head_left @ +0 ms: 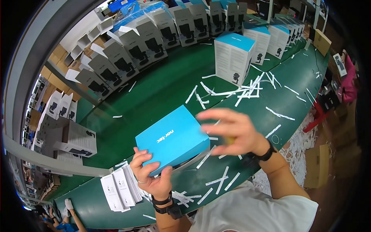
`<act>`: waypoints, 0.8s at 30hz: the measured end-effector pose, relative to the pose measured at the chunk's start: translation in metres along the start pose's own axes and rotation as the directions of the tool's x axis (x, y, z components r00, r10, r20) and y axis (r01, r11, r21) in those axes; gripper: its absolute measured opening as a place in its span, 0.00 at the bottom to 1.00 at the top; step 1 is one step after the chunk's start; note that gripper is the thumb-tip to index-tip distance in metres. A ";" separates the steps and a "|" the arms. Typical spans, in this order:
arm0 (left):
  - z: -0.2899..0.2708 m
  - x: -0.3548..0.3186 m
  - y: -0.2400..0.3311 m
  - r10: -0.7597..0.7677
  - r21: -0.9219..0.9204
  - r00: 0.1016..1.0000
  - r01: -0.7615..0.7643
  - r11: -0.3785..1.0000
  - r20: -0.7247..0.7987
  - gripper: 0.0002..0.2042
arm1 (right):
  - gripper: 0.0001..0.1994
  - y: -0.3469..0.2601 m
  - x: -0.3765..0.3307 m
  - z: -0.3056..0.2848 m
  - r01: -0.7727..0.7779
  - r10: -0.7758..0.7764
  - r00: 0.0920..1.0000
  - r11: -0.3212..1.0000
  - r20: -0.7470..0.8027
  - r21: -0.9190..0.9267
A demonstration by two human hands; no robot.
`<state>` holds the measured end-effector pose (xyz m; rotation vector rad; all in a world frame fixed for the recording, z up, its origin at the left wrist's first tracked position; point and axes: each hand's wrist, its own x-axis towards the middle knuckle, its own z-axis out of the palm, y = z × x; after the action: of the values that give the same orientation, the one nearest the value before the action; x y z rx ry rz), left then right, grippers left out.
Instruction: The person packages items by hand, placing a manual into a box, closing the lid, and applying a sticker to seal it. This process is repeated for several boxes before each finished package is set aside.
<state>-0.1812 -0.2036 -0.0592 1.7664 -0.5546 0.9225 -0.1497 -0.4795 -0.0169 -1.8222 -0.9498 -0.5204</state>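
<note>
A box with a bright blue face (176, 135) is tilted above the green workbench, its white side partly showing below. Wrapped round its lower left corner is my left hand (152, 168), thumb on the near edge and fingers on the blue face. My right hand (232, 133), smeared by motion, hovers at the box's right end with thumb and fingers spread. A small yellowish blur shows by its palm; I cannot make out what it is. Just left of my left hand lies a stack of white folded leaflets (121, 187).
White paper strips (247, 91) litter the green bench (154, 91). Blue-topped white boxes (234, 58) stand at the far right. Open-flapped boxes (135, 48) line the back. A grey metal post (73, 83) rises at left, near an open box (79, 137). Another person's gloved hand (68, 204) shows at lower left.
</note>
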 end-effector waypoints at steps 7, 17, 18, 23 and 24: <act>-0.014 -0.009 -0.016 0.026 0.006 0.999 -0.026 1.000 0.041 0.16 | 0.18 0.038 -0.011 0.046 0.068 -0.041 0.993 0.963 -0.111 0.259; -0.018 -0.015 -0.011 0.239 0.201 0.917 -0.312 0.928 0.319 0.20 | 0.15 0.036 -0.021 0.051 0.226 -0.227 0.964 0.974 -0.135 -0.022; -0.011 -0.015 -0.014 0.251 0.208 0.916 -0.324 0.923 0.313 0.20 | 0.15 0.037 -0.019 0.053 0.243 -0.243 0.960 0.970 -0.136 -0.023; 0.005 -0.012 -0.015 0.242 0.242 0.962 -0.266 0.933 0.124 0.23 | 0.19 0.023 -0.008 0.070 0.099 -0.110 0.957 0.994 -0.268 -0.052; 0.002 -0.011 -0.010 0.200 0.270 0.976 -0.217 0.938 0.091 0.24 | 0.19 0.015 -0.003 0.072 0.039 -0.065 0.966 0.993 -0.249 -0.108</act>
<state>-0.1796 -0.2026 -0.0739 2.0224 -0.6901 1.1407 -0.1441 -0.4190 -0.0584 -1.7736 -0.8105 -0.8263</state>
